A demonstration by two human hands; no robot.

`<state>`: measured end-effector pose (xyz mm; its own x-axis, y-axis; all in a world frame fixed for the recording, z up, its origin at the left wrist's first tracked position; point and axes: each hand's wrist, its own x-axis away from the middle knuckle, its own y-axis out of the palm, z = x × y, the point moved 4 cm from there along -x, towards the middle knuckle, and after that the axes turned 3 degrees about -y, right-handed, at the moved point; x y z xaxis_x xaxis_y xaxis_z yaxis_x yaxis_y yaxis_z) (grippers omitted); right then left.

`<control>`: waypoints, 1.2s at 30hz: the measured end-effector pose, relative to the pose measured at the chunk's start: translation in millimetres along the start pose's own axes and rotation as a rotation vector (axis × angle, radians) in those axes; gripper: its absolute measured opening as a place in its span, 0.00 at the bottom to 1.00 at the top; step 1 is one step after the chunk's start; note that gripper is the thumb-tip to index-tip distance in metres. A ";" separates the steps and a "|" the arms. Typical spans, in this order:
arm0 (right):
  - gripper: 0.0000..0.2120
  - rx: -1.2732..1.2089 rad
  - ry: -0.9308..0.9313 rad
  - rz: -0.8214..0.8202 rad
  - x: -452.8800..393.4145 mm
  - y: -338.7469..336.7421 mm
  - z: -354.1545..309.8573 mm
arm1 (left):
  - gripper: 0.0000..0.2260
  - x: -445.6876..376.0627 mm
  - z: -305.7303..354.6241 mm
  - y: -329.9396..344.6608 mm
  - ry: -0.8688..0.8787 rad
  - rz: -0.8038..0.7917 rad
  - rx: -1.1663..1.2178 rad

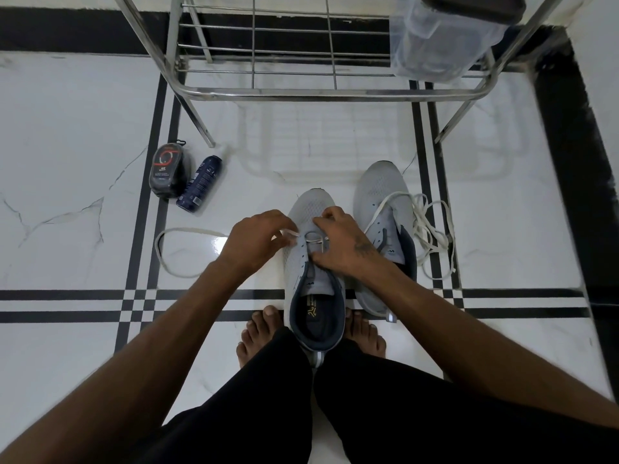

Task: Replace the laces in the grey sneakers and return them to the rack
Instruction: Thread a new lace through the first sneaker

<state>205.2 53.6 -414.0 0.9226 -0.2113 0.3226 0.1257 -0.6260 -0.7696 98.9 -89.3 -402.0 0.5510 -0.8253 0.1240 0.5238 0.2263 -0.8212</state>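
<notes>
Two grey sneakers stand side by side on the tiled floor in front of my bare feet. On the left sneaker, my left hand pinches the white lace beside the upper eyelets; the lace trails off in a loop across the floor to the left. My right hand rests on the tongue and pinches a small loop of the same lace. The right sneaker carries a loose white lace piled in a tangle at its right side.
A steel shoe rack stands just beyond the sneakers, its lower shelf bare, with a clear plastic box on its upper right. A shoe-polish sponge case and a dark spray bottle lie on the floor at the left.
</notes>
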 end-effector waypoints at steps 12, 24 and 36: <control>0.30 -0.005 0.025 0.009 3.6 3.7 1.9 | 0.18 -4.0 4.7 0.5 -0.076 0.016 0.121; 0.29 -0.002 0.014 -0.002 3.8 1.1 1.4 | 0.19 -2.1 7.1 -0.2 -0.070 -0.006 0.128; 0.28 -0.015 0.019 -0.015 5.5 -2.5 -0.5 | 0.13 -3.9 3.3 5.0 -0.077 -0.016 0.127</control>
<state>209.8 53.7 -410.1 0.9137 -0.2162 0.3443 0.1333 -0.6407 -0.7562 101.5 -83.2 -404.7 0.5873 -0.7885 0.1829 0.6085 0.2811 -0.7421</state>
